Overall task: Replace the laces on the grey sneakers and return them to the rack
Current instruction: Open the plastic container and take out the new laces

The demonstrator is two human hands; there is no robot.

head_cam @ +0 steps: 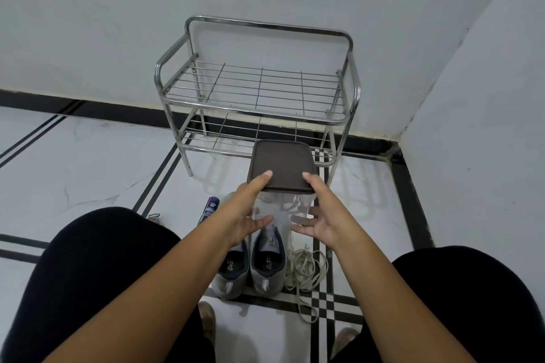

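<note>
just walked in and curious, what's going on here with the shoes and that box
A seated person holds a clear container with a brown lid in the left hand and right hand. The grey sneakers sit unlaced on the floor beside loose laces. The metal rack holds no shoes.

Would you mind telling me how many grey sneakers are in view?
2: the left sneaker and right sneaker stand side by side on the floor beneath the hands, toes partly hidden.
</note>
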